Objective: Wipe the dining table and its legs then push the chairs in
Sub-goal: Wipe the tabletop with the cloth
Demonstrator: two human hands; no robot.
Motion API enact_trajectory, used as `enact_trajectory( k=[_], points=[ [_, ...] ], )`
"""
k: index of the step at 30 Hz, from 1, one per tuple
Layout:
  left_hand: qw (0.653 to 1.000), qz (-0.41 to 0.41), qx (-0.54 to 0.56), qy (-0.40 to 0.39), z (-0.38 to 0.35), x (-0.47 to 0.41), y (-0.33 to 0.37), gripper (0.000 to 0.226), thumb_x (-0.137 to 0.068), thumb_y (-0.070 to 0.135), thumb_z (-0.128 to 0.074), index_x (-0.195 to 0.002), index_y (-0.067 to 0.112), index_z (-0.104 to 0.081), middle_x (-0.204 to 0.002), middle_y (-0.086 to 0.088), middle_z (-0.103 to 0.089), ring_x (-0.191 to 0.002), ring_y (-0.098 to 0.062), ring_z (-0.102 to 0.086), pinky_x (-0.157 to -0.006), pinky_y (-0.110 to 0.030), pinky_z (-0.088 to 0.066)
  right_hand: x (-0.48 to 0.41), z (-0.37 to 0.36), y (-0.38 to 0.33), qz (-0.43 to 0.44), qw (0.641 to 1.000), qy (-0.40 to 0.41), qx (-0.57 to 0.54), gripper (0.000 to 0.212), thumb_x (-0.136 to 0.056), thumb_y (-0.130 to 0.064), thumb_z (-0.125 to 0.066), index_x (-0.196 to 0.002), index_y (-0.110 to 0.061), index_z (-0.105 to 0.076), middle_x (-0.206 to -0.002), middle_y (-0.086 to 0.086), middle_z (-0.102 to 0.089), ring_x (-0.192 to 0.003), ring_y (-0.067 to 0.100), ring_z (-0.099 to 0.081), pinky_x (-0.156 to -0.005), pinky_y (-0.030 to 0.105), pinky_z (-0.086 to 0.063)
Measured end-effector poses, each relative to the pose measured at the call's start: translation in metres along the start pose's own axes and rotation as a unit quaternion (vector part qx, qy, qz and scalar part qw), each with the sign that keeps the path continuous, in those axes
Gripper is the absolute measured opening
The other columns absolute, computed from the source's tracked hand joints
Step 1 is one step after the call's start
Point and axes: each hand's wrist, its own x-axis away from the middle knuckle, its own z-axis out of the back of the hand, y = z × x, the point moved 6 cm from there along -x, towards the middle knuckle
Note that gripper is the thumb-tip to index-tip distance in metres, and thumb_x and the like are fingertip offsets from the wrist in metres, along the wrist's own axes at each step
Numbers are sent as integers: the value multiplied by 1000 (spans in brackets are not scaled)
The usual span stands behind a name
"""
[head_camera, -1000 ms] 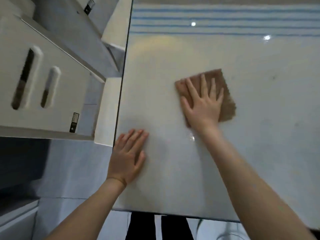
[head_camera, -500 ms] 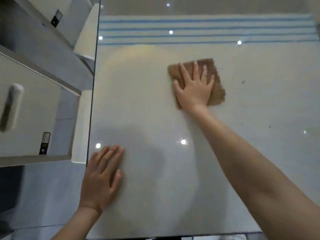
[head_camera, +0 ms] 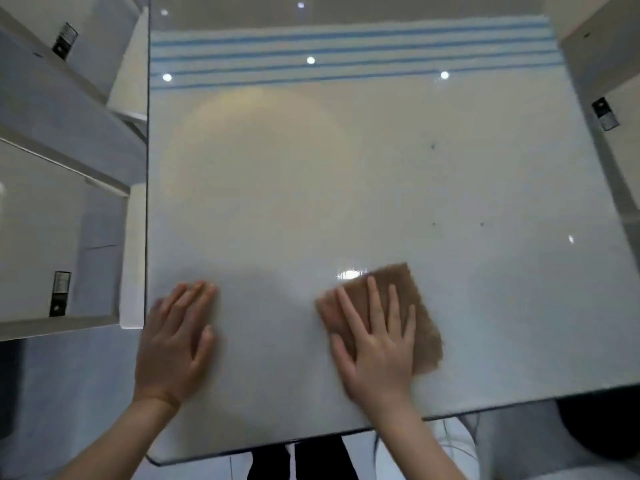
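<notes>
Presses a brown cloth point(head_camera: 424, 327) flat onto the glossy white table point(head_camera: 346, 185) near its front edge with the right hand point(head_camera: 377, 351), fingers spread, palm hiding the cloth's near corner. Rests the left hand point(head_camera: 173, 348) flat beside the left edge, fingers close together, blurred. Shows the white chair point(head_camera: 62, 216) on the left only partly, cut off by the frame.

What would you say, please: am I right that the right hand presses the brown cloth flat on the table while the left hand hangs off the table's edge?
Not quite. In the head view the left hand does not hang off the edge; it rests flat on the table. The right hand does press the brown cloth flat on the table.
</notes>
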Motion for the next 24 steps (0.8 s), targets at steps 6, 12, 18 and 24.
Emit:
enact_trajectory(
  k=[6,12,18,24],
  points=[
    [1000,5,0,-4,-2,-1,1,54,-88,32,-36,-137,11,-48,-141,-11,-49,-133,-32,-40,-111,-51,-28,49,-5,11,-5,1000,-24,-10,67,-72,-53,-57,-137,-45,-44,-153,3,-33,-140,33,-32,-110,57,-23],
    [1000,7,4,7,-3,1,0,55,-88,31,-36,-138,11,-46,-143,-9,-46,-136,-31,-36,-113,-50,-25,-183,18,28,-55,997,51,-7,60,-84,-59,-36,-142,-49,-31,-158,-1,-24,-146,29,-17,-114,52,-9],
    [1000,2,5,6,-2,0,1,54,-88,30,-37,-139,13,-45,-143,-8,-46,-137,-29,-35,-115,-48,-24,-346,41,42,-116,992,37,-11,59,-87,-62,-28,-145,-50,-22,-160,0,-15,-147,29,-9,-116,55,-4],
    [1000,3,3,14,-2,1,-1,55,-88,30,-38,-140,15,-44,-145,-6,-45,-137,-27,-35,-116,-45,-22,-303,36,41,-68,997,15,15,58,-90,-61,-26,-146,-49,-19,-161,-1,-12,-147,30,-8,-116,55,-4]
  ],
)
